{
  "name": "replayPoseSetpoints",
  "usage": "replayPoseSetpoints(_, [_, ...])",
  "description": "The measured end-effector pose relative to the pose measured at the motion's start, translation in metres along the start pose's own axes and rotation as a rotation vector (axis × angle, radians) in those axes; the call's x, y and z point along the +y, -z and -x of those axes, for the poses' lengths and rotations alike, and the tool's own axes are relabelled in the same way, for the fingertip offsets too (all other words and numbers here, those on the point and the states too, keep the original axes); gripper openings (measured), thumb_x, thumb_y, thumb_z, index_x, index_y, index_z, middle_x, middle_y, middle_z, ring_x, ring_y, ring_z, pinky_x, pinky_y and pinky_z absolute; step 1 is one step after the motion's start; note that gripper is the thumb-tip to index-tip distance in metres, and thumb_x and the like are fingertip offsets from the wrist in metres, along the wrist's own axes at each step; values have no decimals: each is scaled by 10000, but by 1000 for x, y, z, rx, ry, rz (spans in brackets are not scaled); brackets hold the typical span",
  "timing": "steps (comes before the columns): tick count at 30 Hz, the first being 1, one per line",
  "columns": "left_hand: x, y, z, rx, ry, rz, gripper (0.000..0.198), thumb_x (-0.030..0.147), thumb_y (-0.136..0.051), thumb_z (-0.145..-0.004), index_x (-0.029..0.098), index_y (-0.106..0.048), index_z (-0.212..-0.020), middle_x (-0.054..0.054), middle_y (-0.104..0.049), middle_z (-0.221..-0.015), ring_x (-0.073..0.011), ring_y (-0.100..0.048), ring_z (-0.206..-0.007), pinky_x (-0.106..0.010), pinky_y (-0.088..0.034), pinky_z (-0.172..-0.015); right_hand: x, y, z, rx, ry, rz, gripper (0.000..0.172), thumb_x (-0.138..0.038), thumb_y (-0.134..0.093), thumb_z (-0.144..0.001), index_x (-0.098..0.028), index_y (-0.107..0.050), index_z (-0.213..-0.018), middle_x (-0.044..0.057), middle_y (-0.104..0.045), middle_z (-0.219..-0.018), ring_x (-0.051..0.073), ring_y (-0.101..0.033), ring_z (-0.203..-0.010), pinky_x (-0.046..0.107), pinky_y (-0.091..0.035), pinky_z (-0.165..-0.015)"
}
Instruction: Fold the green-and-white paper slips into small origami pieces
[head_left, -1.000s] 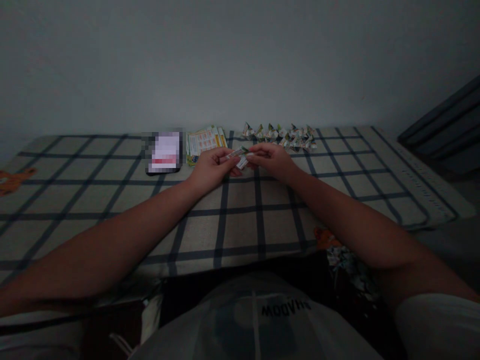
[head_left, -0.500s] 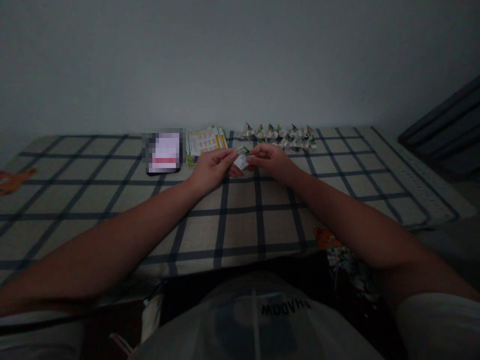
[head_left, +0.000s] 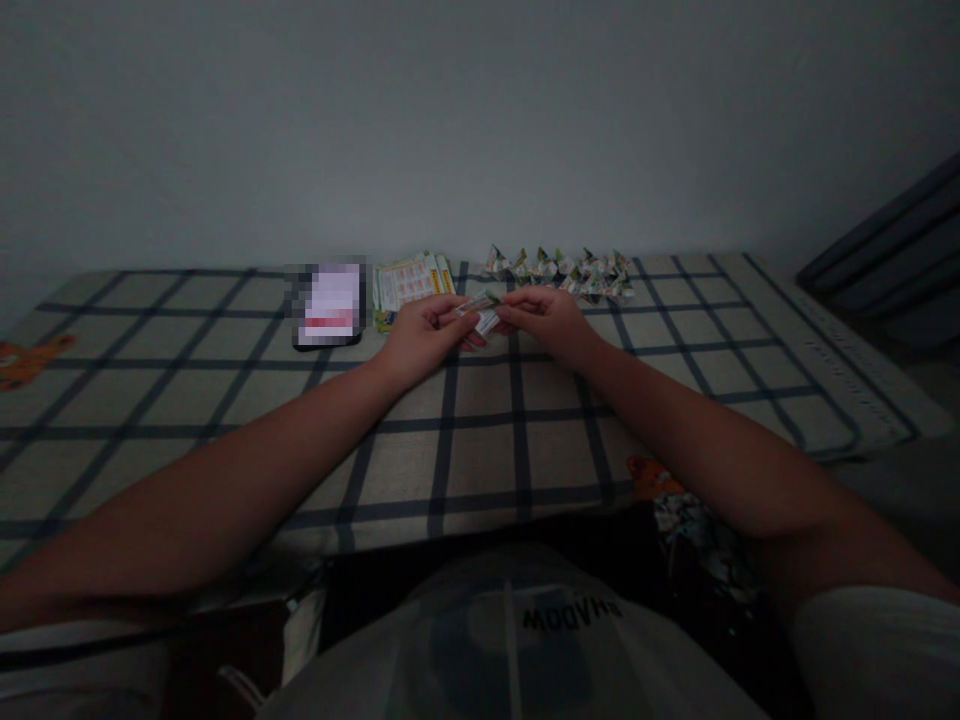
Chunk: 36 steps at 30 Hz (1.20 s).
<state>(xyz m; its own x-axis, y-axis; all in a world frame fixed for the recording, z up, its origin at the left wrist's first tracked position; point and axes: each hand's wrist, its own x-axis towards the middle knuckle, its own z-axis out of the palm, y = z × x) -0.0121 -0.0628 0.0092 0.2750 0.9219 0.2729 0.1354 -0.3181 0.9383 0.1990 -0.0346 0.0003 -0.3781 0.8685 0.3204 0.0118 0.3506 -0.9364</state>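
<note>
A small folded piece of printed paper [head_left: 486, 318], white with green print, is held between my two hands over the checked cloth. My left hand [head_left: 430, 330] pinches its left side with thumb and fingers. At the right side, my right hand [head_left: 546, 318] grips the paper with thumb and forefinger. Just behind my left hand lies a stack of printed leaflets [head_left: 411, 278], green and white with yellow edges. Beyond my right hand, several small folded paper shapes [head_left: 592, 274] stand in a cluster near the wall.
A phone [head_left: 330, 300] with a lit, pixelated screen lies left of the leaflets. The table has a checked cloth [head_left: 480, 440] and backs onto a plain wall [head_left: 480, 120]. A dark slatted object [head_left: 892, 240] is at the far right.
The paper has been turned and flattened a little between my fingers. Both hands stay in nearly the same place, still pinching it.
</note>
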Motion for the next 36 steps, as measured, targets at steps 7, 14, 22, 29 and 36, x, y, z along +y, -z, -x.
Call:
replayPoseSetpoints(7, [-8,-3,-6,109,126,131,383,440,-690,-878,144,-683,-1122,-85,-772,-902,-188,-761,-735,-248,-593,-571,-7,7,4,94,470,442,266,-440,-614,-951,-220,-756,-994,85,-752,-1107,210,-686,-1078,424,-525,-1005])
replayPoseSetpoints(14, [-13,0,-10,72,141,275,432,585,-628,-895,158,-686,-915,-82,-747,-802,-185,-726,-676,-289,-605,-563,-2,12,-1,-10,611,691,179,-346,-584,-970,-260,-740,-985,78,-642,-1195,235,-586,-1175,468,-451,-1038])
replayPoseSetpoints(22, [-13,-2,-6,56,100,117,434,426,-789,-756,174,-634,-1073,-27,-742,-855,-153,-718,-683,-278,-619,-602,3,12,-1,-52,583,697,171,-272,-586,-937,-242,-726,-1029,73,-676,-1136,206,-627,-1080,394,-483,-963])
replayPoseSetpoints(29, [-16,-1,-7,59,109,125,437,424,-821,-751,190,-594,-1042,19,-717,-726,-125,-680,-583,-264,-614,-589,3,10,1,-90,579,671,199,-235,-608,-888,-214,-711,-1057,111,-615,-1236,231,-589,-1182,435,-474,-1014])
replayPoseSetpoints(36, [-12,-1,-7,55,128,163,436,396,-825,-744,186,-599,-1053,11,-719,-733,-134,-693,-585,-255,-601,-573,2,6,3,-162,590,687,264,-461,-690,-902,-268,-714,-1081,94,-562,-1317,236,-516,-1275,461,-425,-1078])
